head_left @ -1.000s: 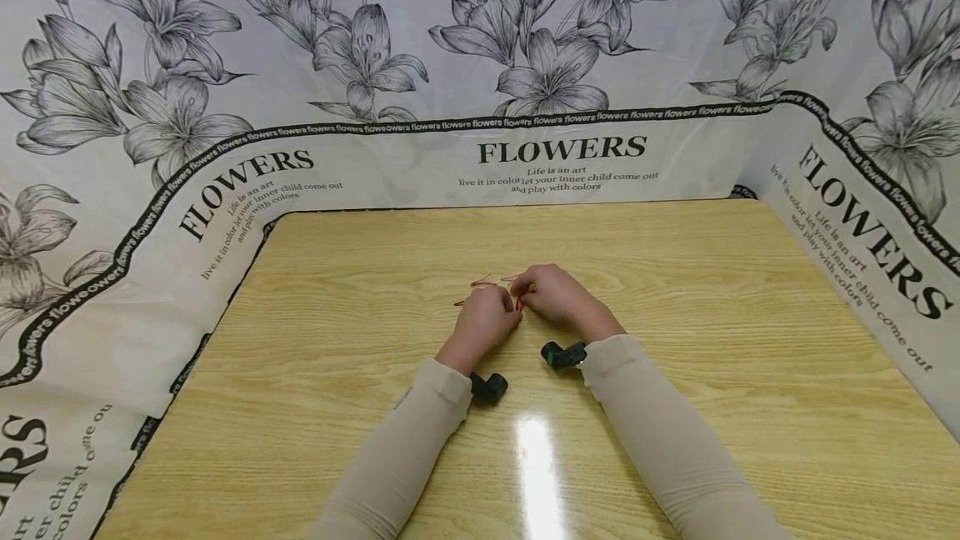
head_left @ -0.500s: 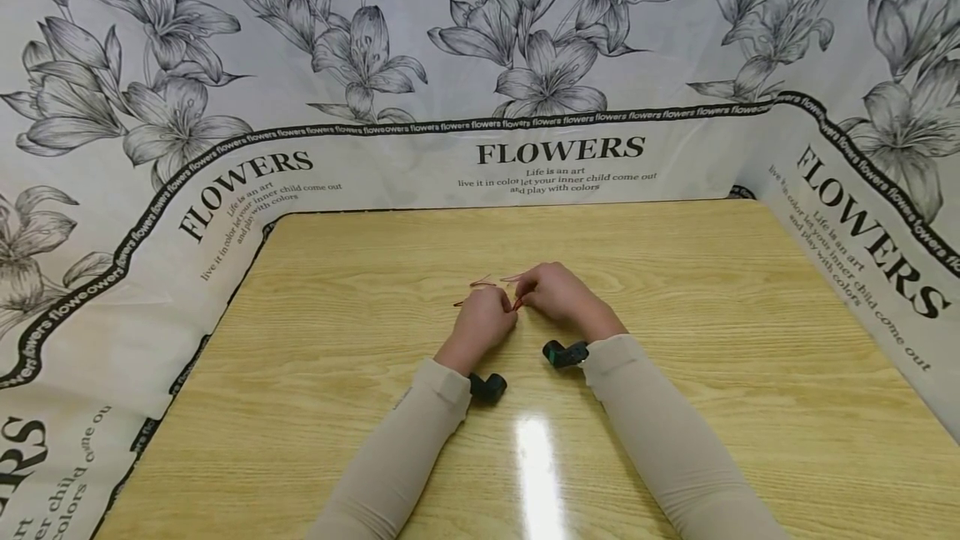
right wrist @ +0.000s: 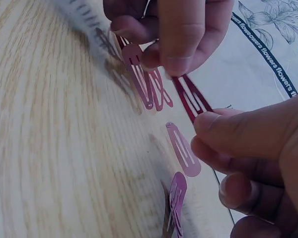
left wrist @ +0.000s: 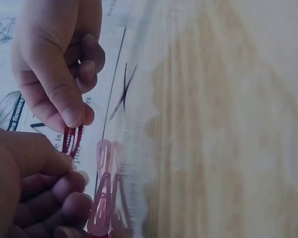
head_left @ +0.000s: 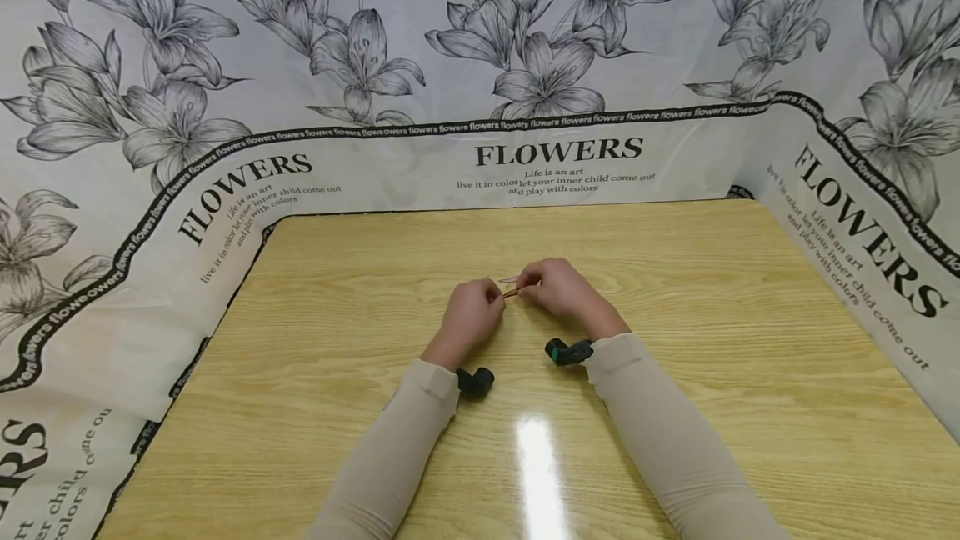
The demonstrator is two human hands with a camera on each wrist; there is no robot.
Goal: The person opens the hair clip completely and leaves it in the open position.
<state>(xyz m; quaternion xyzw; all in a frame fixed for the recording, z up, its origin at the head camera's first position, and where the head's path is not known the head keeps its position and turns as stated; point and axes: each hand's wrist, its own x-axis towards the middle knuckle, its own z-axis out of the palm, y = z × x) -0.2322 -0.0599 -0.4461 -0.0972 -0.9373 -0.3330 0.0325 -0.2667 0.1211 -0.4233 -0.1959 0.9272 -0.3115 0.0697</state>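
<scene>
A dark red snap hair clip (right wrist: 191,96) stretches between the two hands, over the table (head_left: 525,236). My left hand (head_left: 471,308) pinches one end of it between thumb and forefinger. At its other end, the thumb and forefinger of my right hand (head_left: 558,286) grip it. The left wrist view shows the slots of the clip (left wrist: 72,141) between the two sets of fingertips. Several pink and mauve hair clips lie on the table just by the hands, among them a pink clip (right wrist: 184,151) and a mauve clip (right wrist: 177,198). The left hand partly hides others in the head view.
Black cameras sit on the left wrist (head_left: 476,382) and right wrist (head_left: 568,351). A white flower-printed cloth (head_left: 405,165) stands round the back and sides of the wooden table. A dark crossed clip (left wrist: 123,94) lies farther off in the left wrist view.
My left hand has shifted slightly left and away from me, widening the gap between the hands. The red hair clip, earlier mostly covered and steeper, now stretches across that gap. The right hand barely moved.
</scene>
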